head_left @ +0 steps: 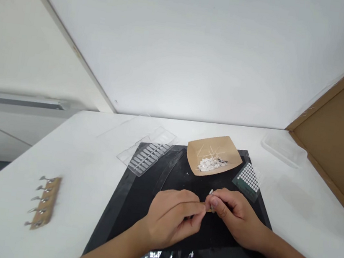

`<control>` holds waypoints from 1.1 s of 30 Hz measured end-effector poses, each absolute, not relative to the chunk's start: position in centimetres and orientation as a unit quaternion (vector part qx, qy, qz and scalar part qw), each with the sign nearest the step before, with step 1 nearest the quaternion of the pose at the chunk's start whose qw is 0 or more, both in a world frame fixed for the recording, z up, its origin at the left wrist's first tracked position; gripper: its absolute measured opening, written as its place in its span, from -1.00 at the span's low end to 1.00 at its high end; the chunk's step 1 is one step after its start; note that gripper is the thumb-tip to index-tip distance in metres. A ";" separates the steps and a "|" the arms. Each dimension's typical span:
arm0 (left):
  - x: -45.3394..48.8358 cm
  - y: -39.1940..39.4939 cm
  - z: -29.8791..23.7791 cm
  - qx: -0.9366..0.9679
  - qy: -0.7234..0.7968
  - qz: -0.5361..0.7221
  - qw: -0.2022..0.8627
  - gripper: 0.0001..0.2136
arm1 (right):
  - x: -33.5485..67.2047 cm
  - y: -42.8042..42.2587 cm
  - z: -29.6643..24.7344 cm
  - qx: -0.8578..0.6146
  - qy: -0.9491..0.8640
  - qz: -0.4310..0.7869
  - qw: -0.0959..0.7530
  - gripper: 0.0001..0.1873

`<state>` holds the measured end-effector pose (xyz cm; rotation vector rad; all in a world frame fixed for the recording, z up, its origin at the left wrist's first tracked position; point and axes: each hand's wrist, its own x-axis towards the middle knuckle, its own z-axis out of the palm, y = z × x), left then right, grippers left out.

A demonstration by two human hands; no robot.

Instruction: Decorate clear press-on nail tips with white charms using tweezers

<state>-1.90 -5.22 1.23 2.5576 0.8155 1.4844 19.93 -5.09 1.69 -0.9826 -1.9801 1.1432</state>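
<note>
Both hands meet over a black mat (pixel 136 209) on a white table. My left hand (pixel 171 218) is closed in a pinch on one end of a small brown strip (pixel 209 209). My right hand (pixel 236 216) is closed too, pinching the other end, with a small white part (pixel 211 191) sticking up by its fingertips. Just beyond the hands sits a brown paper tray (pixel 229 151) holding several small white parts (pixel 210 164).
A green board with a grid of white dots (pixel 247 179) lies right of the tray. A clear plastic case of metal pieces (pixel 148 153) lies left of it. A brown strip with metal clips (pixel 44 205) rests at the table's left. A clear lid (pixel 283 148) and cardboard (pixel 342 138) are at right.
</note>
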 end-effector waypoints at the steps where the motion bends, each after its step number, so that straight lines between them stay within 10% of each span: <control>1: -1.9 -5.3 1.2 0.837 0.265 0.479 0.034 -0.75 | 20.0 -5.0 1.7 -0.375 -0.752 0.436 0.322 -0.59; 33: -0.8 6.2 2.5 0.816 0.472 0.311 0.121 -0.90 | 21.3 -3.4 -0.2 -0.433 -0.799 0.148 0.390 -0.66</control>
